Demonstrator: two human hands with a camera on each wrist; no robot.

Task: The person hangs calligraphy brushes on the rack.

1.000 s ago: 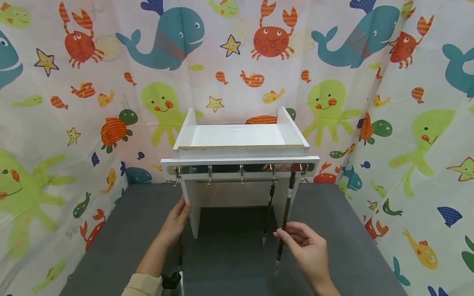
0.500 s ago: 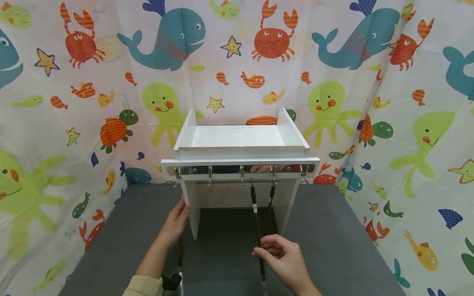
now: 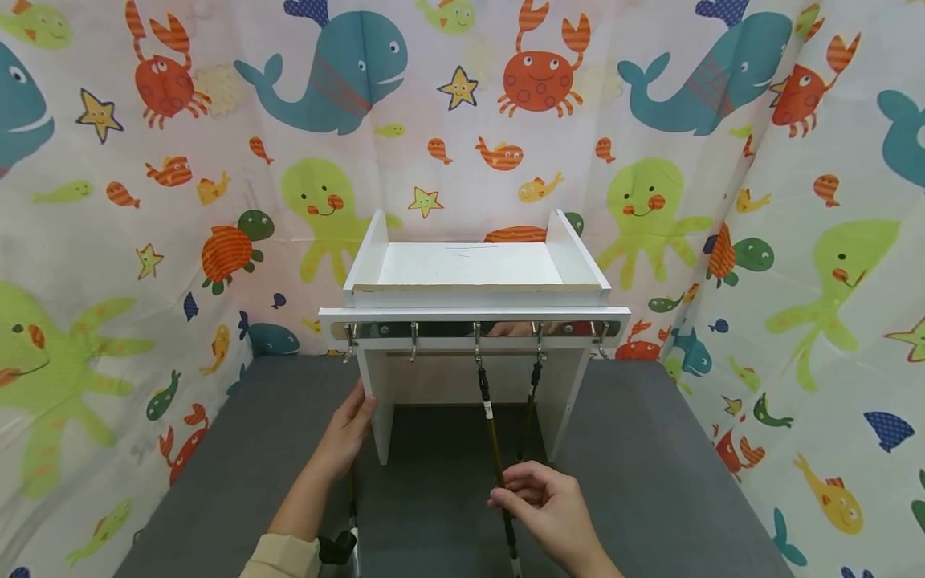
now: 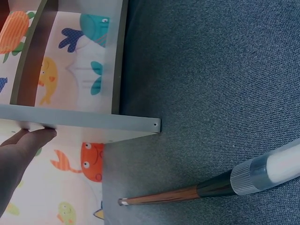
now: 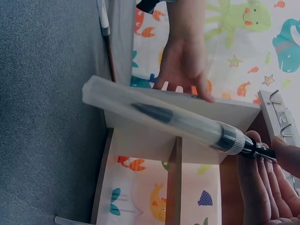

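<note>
My right hand (image 3: 545, 510) pinches a capped calligraphy brush (image 3: 494, 437) between thumb and fingers, low on its dark handle. The brush hangs slightly tilted, its top loop right at the middle hook (image 3: 477, 343) of the metal rail. A clear cap (image 5: 187, 129) over its dark bristles shows in the right wrist view. My left hand (image 3: 347, 425) grips the left side panel (image 3: 373, 401) of the white shelf, thumb at the front edge. Another brush (image 3: 531, 401) hangs from the hook just to the right.
Several metal hooks line the rail (image 3: 433, 330) under the shelf's top board (image 3: 470, 263). A further capped brush (image 4: 178, 194) lies on the grey surface (image 3: 650, 474) left of the shelf. Behind stands a curtain (image 3: 448, 172) printed with sea animals.
My right hand has moved left from the right end of the rail, bringing the brush to the middle hook, then up slightly. The left hand stays on the panel.
</note>
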